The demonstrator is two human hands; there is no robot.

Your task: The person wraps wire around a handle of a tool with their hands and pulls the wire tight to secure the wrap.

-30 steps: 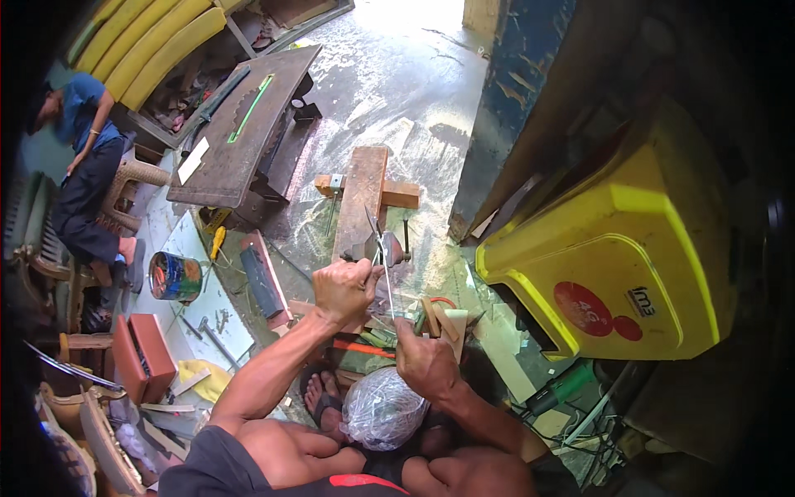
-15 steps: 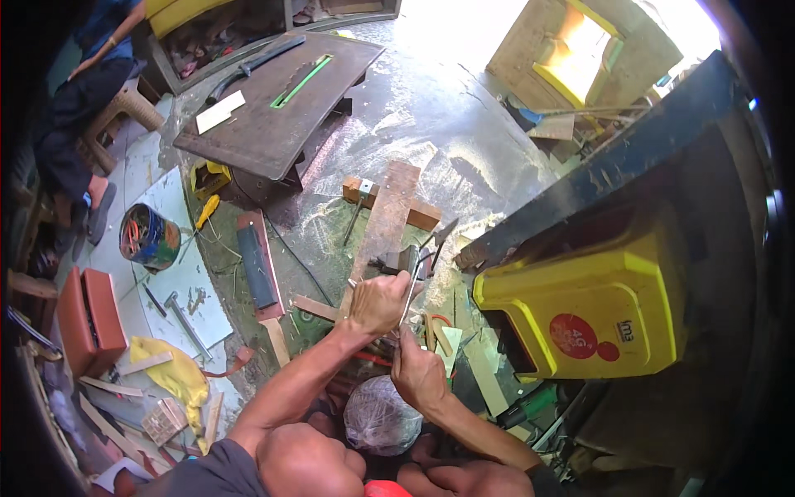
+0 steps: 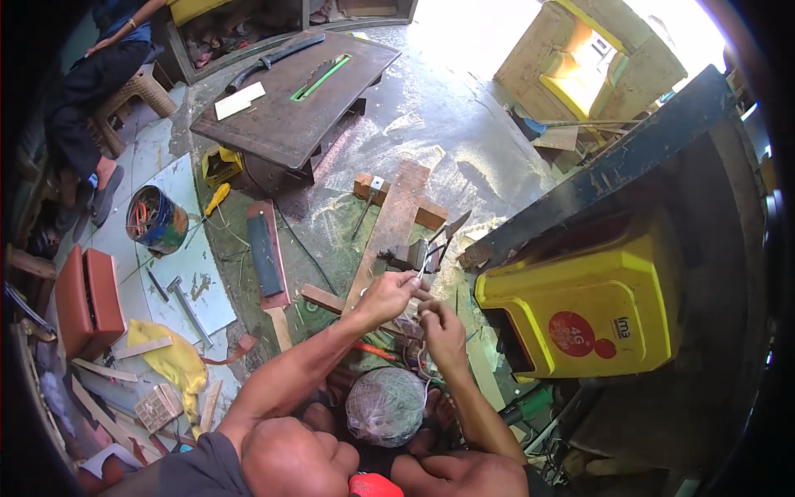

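My left hand pinches a thin white cord beside a small clamp-like metal block. Two dark, pointed metal pieces stick out past the block, the cord running up to them. Just right of and below it is my right hand, its fingers curled; the cord passes by its palm, though its exact grip is partly hidden. Between my knees sits a round bundle in clear wrap, and a strand of cord trails near it. A long wooden board lies under the block, across a shorter wooden crosspiece.
A low table saw stands far left, a yellow plastic housing at right beneath a dark slanted beam. Left lie a can of tools, a hammer, a sharpening block and a yellow cloth. A person sits upper left.
My hands have come apart from the taut stretch of cord between them. The right hand has moved right and up, and the left slightly right. The view has shifted a little.
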